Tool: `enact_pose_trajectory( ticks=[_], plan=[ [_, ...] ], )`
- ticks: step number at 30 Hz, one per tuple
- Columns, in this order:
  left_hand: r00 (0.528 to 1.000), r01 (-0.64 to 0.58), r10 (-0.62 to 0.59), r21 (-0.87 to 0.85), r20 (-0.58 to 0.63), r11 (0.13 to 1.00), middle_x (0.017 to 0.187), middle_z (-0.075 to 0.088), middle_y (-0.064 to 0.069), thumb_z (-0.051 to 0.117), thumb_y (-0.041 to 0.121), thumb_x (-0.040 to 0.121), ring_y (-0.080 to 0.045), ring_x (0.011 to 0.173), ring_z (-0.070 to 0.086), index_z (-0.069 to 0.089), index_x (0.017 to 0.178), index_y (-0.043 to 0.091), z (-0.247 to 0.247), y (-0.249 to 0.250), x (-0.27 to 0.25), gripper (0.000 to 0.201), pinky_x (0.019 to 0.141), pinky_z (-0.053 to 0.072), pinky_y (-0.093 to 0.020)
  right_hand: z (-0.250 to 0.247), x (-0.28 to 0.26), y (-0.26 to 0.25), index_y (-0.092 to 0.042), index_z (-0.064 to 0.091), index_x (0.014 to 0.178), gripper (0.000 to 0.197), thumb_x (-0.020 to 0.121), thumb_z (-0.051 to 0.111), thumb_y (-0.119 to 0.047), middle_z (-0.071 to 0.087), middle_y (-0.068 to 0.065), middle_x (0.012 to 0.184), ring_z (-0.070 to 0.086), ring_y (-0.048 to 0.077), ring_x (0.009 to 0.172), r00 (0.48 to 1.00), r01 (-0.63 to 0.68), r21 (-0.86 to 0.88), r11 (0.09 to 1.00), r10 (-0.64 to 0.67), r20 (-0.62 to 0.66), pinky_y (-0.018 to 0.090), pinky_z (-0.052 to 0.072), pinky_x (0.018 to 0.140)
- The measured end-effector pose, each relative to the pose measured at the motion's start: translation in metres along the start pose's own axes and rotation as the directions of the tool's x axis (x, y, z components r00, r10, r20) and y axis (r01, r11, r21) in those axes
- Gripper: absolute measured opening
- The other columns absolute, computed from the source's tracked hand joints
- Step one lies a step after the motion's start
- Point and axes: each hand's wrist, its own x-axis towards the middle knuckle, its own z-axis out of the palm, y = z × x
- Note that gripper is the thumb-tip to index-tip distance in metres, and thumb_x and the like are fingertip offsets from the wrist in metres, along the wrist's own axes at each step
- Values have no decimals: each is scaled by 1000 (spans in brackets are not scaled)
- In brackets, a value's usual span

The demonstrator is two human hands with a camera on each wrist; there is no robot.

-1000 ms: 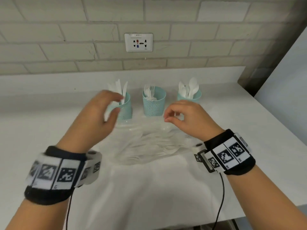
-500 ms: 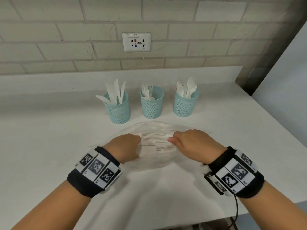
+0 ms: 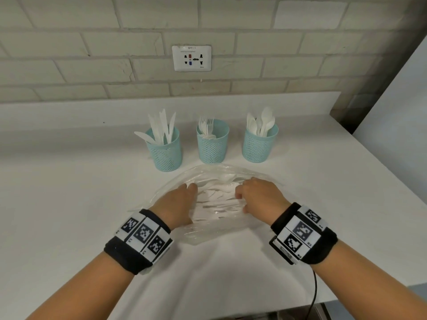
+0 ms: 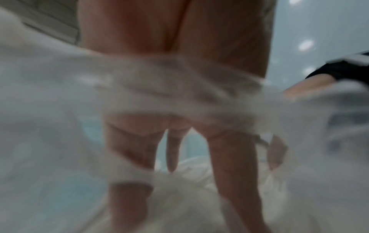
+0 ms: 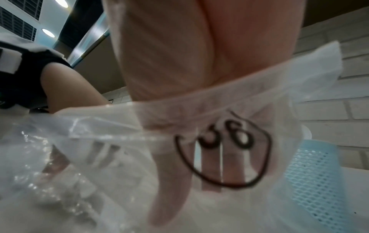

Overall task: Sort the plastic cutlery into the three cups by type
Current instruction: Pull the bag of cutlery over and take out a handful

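Three teal mesh cups stand in a row: the knife cup (image 3: 165, 150), the fork cup (image 3: 212, 145) and the spoon cup (image 3: 260, 145). In front of them lies a clear plastic bag (image 3: 221, 229) with a pile of white cutlery (image 3: 217, 202) in it. Both hands are inside the bag's mouth. My left hand (image 3: 184, 197) reaches in with straight, spread fingers (image 4: 235, 157) that touch the pile. My right hand (image 3: 249, 195) is among the cutlery, seen through the film (image 5: 199, 181). Its grip is hidden.
The white counter (image 3: 69, 204) has free room left and right of the bag. A brick wall with a socket plate (image 3: 191, 58) rises behind the cups. The counter's right edge (image 3: 381, 181) runs diagonally. A teal cup (image 5: 315, 181) stands close beside my right hand.
Both hands came down from the cups, the left from the knife cup, and went into the bag. Over the last half second they pushed a little deeper.
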Motion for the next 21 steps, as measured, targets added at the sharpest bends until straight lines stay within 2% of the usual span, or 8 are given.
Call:
enact_pose_trajectory(
  ticks=[3, 6, 11, 13, 15, 17, 21],
  plan=[
    [1000, 15, -15, 36, -11, 999, 123, 49, -10, 79, 22, 71, -28, 101, 61, 33, 132, 10, 5, -1, -3, 77, 80, 49, -34, 2, 1, 3, -15, 61, 117, 32, 88, 52, -4, 62, 4, 119, 52, 24, 116, 998, -12, -16, 1000, 13, 56, 33, 44, 88],
    [998, 30, -27, 53, -58, 998, 121, 51, -11, 78, 17, 71, -29, 99, 62, 33, 130, 10, 10, 0, -2, 74, 77, 48, -32, 3, 1, 3, -10, 64, 115, 33, 88, 49, 0, 62, 9, 118, 52, 25, 116, 996, -30, -23, 999, 32, 88, 33, 45, 89],
    [994, 0, -6, -56, -109, 998, 128, 50, -11, 79, 14, 69, -25, 111, 58, 28, 137, 10, 8, -5, 1, 85, 87, 45, -26, -4, -3, 6, -19, 66, 115, 29, 88, 58, -11, 61, 4, 120, 48, 22, 122, 998, -24, 81, 996, 19, 53, 28, 38, 96],
    [992, -3, -9, -92, -122, 996, 126, 52, -11, 78, 14, 69, -24, 109, 58, 30, 135, 10, 8, -6, 1, 82, 84, 45, -25, -10, -5, 6, -23, 66, 111, 26, 86, 64, -18, 61, 2, 117, 51, 19, 115, 999, -24, 178, 984, 19, 29, 27, 38, 92],
    [993, 11, -27, -135, -117, 991, 123, 52, -9, 79, 18, 70, -25, 104, 58, 32, 133, 11, 8, -5, 0, 79, 80, 45, -26, -14, -5, 4, -26, 68, 105, 21, 85, 64, -21, 65, 0, 109, 56, 19, 107, 1000, -13, 239, 971, 12, 8, 26, 37, 82],
    [991, 17, -44, -211, -124, 977, 125, 50, -9, 81, 21, 69, -26, 104, 57, 33, 133, 12, 9, -4, -1, 80, 83, 46, -29, -18, -2, -1, -29, 67, 107, 22, 87, 61, -23, 67, -1, 108, 58, 19, 104, 1000, 8, 234, 972, -6, -12, 25, 36, 78],
    [997, -21, -9, -354, -83, 935, 137, 45, -10, 82, 22, 69, -22, 110, 54, 23, 146, 14, 1, -13, -5, 97, 89, 43, -24, -18, 4, -12, -31, 62, 120, 33, 93, 53, -15, 63, 0, 120, 55, 20, 113, 998, 49, 125, 991, -44, -49, 28, 40, 88]
  ],
)
